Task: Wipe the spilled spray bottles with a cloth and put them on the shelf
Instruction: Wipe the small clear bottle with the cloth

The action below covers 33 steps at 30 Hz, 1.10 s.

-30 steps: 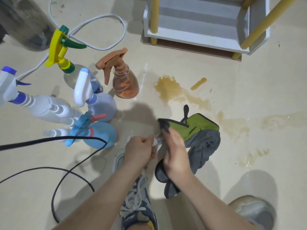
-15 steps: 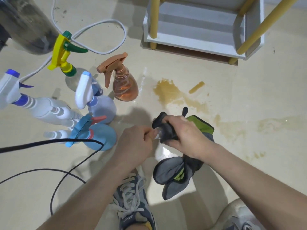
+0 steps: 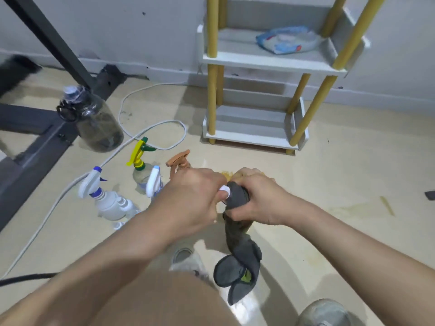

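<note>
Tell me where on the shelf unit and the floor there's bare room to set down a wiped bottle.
The lowest tray of the shelf unit looks bare between its yellow posts. The tray above holds a plastic packet on its right, leaving its left part free. The floor right of the unit is open. Crowded: the spray bottles and white cable, left of the hands.

My right hand point(image 3: 259, 198) grips soft, matt grey cloth point(image 3: 237, 255); the spray bottles point(image 3: 110, 201) look like smooth plastic, the floor point(image 3: 341, 180) glossy.
</note>
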{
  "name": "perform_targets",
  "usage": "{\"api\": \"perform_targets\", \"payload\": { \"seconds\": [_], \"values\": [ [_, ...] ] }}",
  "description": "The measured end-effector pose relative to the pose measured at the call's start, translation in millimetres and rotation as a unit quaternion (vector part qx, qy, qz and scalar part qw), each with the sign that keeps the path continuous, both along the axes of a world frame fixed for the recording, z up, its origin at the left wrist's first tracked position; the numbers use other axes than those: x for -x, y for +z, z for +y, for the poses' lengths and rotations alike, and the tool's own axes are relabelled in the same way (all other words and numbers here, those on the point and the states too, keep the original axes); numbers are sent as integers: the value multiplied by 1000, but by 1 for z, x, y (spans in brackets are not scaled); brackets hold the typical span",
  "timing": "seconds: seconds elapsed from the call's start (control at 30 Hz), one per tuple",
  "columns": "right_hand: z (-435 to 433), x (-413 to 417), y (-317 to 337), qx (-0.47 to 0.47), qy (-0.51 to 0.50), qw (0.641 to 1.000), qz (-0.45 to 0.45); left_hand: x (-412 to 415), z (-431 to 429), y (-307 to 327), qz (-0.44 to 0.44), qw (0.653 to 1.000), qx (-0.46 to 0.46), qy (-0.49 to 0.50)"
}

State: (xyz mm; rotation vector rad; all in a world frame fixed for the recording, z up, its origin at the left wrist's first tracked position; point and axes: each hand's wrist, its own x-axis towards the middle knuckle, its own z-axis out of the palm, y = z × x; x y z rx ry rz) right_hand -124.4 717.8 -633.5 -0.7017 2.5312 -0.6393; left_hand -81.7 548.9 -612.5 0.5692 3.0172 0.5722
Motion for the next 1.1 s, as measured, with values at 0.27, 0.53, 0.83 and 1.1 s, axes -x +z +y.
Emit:
{"api": "perform_targets", "payload": {
  "seconds": [0.27,0.53,0.83,1.1],
  "values": [
    [25,-68,69,37,-148,956,249,-37,16,113,51,996,-3,77],
    [42,-108,115,67,-156,942,290,-79,45,171,31,994,-32,100],
    [52,-120,127,109,-42,902,415,-120,61,142,-23,989,-131,71],
    [54,-122,85,150,-67,951,261,-147,61,102,10,987,-96,125]
  ]
}}
